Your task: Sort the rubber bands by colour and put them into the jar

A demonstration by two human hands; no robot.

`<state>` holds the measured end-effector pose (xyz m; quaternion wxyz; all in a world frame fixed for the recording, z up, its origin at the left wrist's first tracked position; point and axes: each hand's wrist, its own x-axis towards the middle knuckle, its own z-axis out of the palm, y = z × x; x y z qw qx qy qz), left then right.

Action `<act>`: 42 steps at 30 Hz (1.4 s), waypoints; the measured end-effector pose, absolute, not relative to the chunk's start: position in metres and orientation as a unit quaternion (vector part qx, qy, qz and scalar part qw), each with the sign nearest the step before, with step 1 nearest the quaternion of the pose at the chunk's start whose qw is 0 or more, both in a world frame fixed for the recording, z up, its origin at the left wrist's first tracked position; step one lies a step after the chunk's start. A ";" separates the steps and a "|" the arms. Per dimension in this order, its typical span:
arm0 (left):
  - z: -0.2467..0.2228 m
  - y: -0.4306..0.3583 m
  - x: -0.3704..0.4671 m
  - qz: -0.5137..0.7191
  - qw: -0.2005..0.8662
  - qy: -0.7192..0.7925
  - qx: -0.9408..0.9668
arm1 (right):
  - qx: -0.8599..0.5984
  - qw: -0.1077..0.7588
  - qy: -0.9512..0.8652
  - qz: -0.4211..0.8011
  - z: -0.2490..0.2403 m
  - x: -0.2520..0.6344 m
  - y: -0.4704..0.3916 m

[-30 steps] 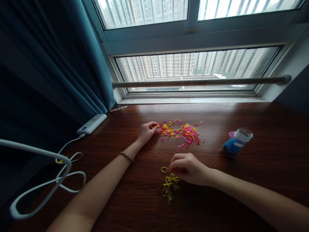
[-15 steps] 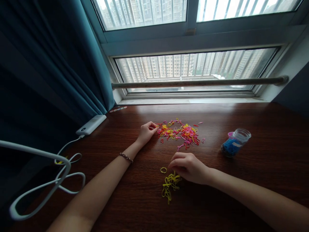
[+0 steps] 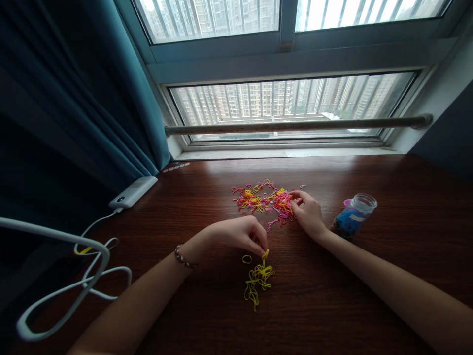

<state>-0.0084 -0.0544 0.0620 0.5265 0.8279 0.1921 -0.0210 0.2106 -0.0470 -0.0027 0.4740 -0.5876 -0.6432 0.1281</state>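
Observation:
My left hand (image 3: pixel 242 234) is closed in a pinch on a yellow rubber band (image 3: pixel 265 254), just above the top end of a loose heap of yellow rubber bands (image 3: pixel 254 281). One single yellow band (image 3: pixel 247 259) lies apart to the left of that heap. Farther back, a mixed pile of pink, red, orange and yellow rubber bands (image 3: pixel 254 201) is spread on the table. My right hand (image 3: pixel 309 213) is at the right edge of this pile, its thumb and fingers drawn together among the bands. Whatever is between those fingertips is too small to make out.
To the right, a clear jar (image 3: pixel 353 217) with blue contents leans tilted on the dark wooden table (image 3: pixel 314 296). A white power bank (image 3: pixel 133 191) with a looping white cable (image 3: pixel 62 231) lies at left by a blue curtain (image 3: pixel 140 123). A barred window stands behind.
My left hand has left the mixed pile and come to the yellow heap, pinching a yellow band. My right hand has gone from the yellow heap to the mixed pile. The view has shifted slightly.

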 end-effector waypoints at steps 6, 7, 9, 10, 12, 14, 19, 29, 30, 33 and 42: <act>0.049 -0.033 -0.024 -0.010 0.475 0.260 0.841 | -0.603 0.346 -0.718 0.034 -0.002 0.212 -0.052; 0.043 -0.025 -0.028 0.058 0.438 0.308 0.843 | -0.607 0.332 -0.721 0.031 -0.002 0.212 -0.052; 0.029 -0.008 -0.037 0.201 0.354 0.409 0.817 | -0.607 0.321 -0.726 0.035 -0.005 0.213 -0.051; 0.021 0.000 -0.042 0.264 0.300 0.462 0.791 | -0.603 0.322 -0.729 0.041 -0.006 0.214 -0.050; 0.005 0.013 -0.049 0.348 0.213 0.521 0.750 | -0.591 0.336 -0.732 0.056 -0.009 0.214 -0.047; -0.006 0.019 -0.054 0.378 0.166 0.535 0.737 | -0.576 0.362 -0.730 0.065 -0.011 0.214 -0.045; -0.008 0.014 -0.053 0.375 0.087 0.475 0.792 | -0.529 0.437 -0.724 0.072 -0.009 0.211 -0.046; 0.000 0.002 -0.045 0.275 0.007 0.423 0.863 | -0.509 0.492 -0.696 0.123 -0.001 0.210 -0.048; -0.001 0.003 -0.045 0.279 0.008 0.421 0.863 | -0.510 0.498 -0.689 0.131 0.001 0.210 -0.049; -0.002 0.005 -0.046 0.301 0.011 0.419 0.856 | -0.513 0.516 -0.671 0.144 0.006 0.209 -0.052; -0.007 0.009 -0.050 0.392 0.073 0.437 0.806 | -0.485 0.555 -0.620 0.266 0.005 0.203 -0.056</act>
